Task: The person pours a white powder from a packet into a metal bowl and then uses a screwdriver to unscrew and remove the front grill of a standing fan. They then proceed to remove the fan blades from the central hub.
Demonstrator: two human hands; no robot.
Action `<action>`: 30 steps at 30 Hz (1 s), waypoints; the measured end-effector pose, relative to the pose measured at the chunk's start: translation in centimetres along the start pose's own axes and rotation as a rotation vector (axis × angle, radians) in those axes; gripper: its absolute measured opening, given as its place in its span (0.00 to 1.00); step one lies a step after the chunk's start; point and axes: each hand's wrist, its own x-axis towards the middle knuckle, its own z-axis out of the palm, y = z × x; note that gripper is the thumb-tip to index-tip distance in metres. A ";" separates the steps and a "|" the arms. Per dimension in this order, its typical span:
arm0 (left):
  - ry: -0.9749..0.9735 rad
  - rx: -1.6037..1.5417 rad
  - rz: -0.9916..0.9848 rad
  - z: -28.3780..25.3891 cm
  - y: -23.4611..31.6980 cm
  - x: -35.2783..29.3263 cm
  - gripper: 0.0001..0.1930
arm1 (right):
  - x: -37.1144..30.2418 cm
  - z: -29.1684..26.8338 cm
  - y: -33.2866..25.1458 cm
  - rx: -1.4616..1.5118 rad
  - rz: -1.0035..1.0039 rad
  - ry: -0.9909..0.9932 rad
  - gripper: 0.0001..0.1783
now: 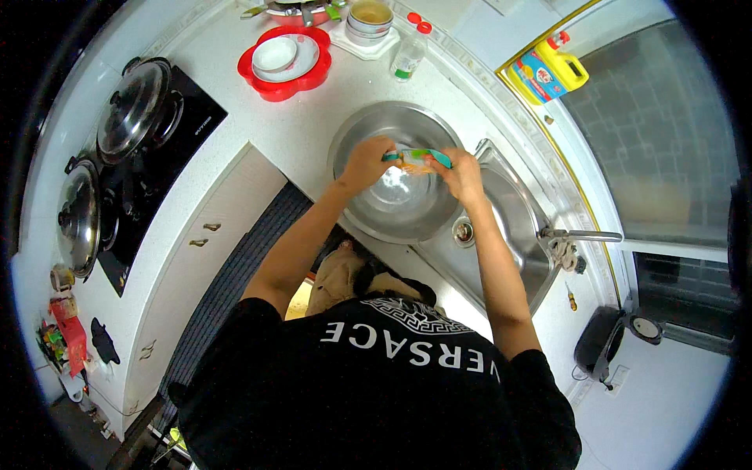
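A small plastic packet with teal ends, a green patch and something orange showing is stretched between my two hands. My left hand is closed on its left end. The other end is gripped in the fingers of my right hand. Beneath both hands sits a wide round metal basin, shiny inside, resting partly on the counter and partly over the sink. What exactly the packet contains is too small to make out.
To the right lies the steel sink with its faucet. A red tray with dishes, stacked bowls and glass bottles stand behind. A yellow jug is on the sill. Lidded pans sit on the left stove.
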 end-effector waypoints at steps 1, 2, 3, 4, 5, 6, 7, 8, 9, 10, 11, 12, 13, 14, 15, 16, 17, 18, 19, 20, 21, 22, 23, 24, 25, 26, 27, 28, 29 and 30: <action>0.002 0.002 0.001 0.1 -0.1 -0.2 0.08 | 0.0 0.1 -0.1 -0.021 -0.017 0.006 0.10; 0.025 -0.008 0.035 0.3 -0.3 -0.4 0.07 | -0.1 0.2 -0.1 -0.043 -0.035 0.012 0.08; 0.051 -0.018 0.070 0.6 -0.5 -0.5 0.07 | -0.1 0.3 0.3 -0.043 -0.041 0.015 0.08; 0.056 -0.014 0.072 1.0 -0.6 -0.7 0.07 | -0.3 0.5 0.7 -0.019 -0.117 0.047 0.07; 0.097 -0.090 0.091 1.4 -0.7 -1.0 0.07 | -0.4 0.6 1.1 0.005 -0.193 0.079 0.07; 0.139 -0.163 0.109 1.4 -0.6 -1.1 0.06 | -0.5 0.4 1.1 0.008 -0.201 0.080 0.07; 0.144 -0.157 0.110 1.3 -0.5 -1.3 0.06 | -0.6 0.2 1.0 0.031 -0.231 0.079 0.07; 0.093 -0.131 0.041 1.3 -0.3 -1.6 0.06 | -0.7 0.0 1.0 0.055 -0.262 0.079 0.09; 0.038 -0.108 -0.028 1.3 0.2 -1.8 0.07 | -0.9 -0.2 1.2 0.057 -0.264 0.082 0.09; 0.037 -0.104 -0.025 1.4 0.7 -1.9 0.07 | -1.0 -0.6 1.5 0.046 -0.221 0.016 0.12; 0.067 -0.035 -0.015 1.5 1.2 -1.9 0.07 | -1.3 -0.9 1.8 0.036 -0.177 -0.048 0.17; 0.097 0.037 -0.007 1.4 1.7 -2.1 0.07 | -1.7 -1.0 1.5 0.041 -0.180 -0.042 0.17; 0.095 0.044 -0.001 1.8 1.5 -2.1 0.07 | -2.2 -1.0 1.2 0.044 -0.202 0.085 0.22; 0.228 0.125 0.006 2.5 0.8 -2.1 0.07 | -2.8 -1.3 1.1 0.045 -0.222 0.214 0.27; 0.364 0.209 0.011 2.5 0.9 -2.2 0.08 | -3.6 -1.7 1.1 0.053 -0.224 0.220 0.27; 0.362 0.217 0.016 2.5 1.0 -2.4 0.08 | -4.6 -2.3 1.3 0.072 -0.162 0.270 0.29; 0.350 0.075 -0.098 2.6 1.1 -2.5 0.08 | -5.7 -2.9 1.6 0.092 -0.098 0.321 0.31; 0.338 -0.067 -0.214 2.5 1.4 -2.8 0.09 | -7.1 -3.4 2.0 0.098 -0.099 0.328 0.31; 0.336 -0.058 -0.207 2.6 1.2 -3.2 0.09 | -8.6 -3.9 2.4 0.119 -0.012 0.334 0.30; 0.362 0.020 -0.206 2.8 0.7 -3.7 0.10 | -10.2 -4.5 2.9 0.141 0.075 0.339 0.30; 0.386 0.097 -0.202 3.0 0.5 -3.9 0.10 | -11.8 -5.0 3.9 0.147 0.074 0.349 0.30; 0.382 0.103 -0.193 3.2 0.8 -3.9 0.10 | -13.7 -5.1 5.4 0.189 0.129 0.320 0.29; 0.394 0.189 -0.233 3.2 1.1 -4.1 0.11 | -15.5 -5.0 6.7 0.233 0.181 0.288 0.27; 0.410 0.278 -0.274 3.2 1.4 -4.4 0.11 | -17.3 -5.0 7.9 0.233 0.212 0.290 0.26; 0.411 0.283 -0.268 3.2 2.3 -4.4 0.11 | -19.1 -5.0 9.1 0.230 0.246 0.293 0.25; 0.451 0.283 -0.322 3.1 3.4 -4.5 0.11 | -20.9 -4.8 10.2 0.227 0.267 0.310 0.24; 0.491 0.280 -0.376 3.2 4.3 -4.6 0.12 | -22.5 -4.9 11.0 0.223 0.290 0.328 0.23; 0.499 0.289 -0.378 3.2 4.4 -4.9 0.12 | -23.9 -5.1 11.3 0.230 0.281 0.324 0.23; 0.517 0.252 -0.321 3.1 4.3 -5.1 0.12 | -25.2 -5.4 11.5 0.283 0.347 0.307 0.22; 0.531 0.212 -0.262 3.3 4.2 -5.4 0.13 | -26.4 -5.7 11.7 0.333 0.418 0.290 0.21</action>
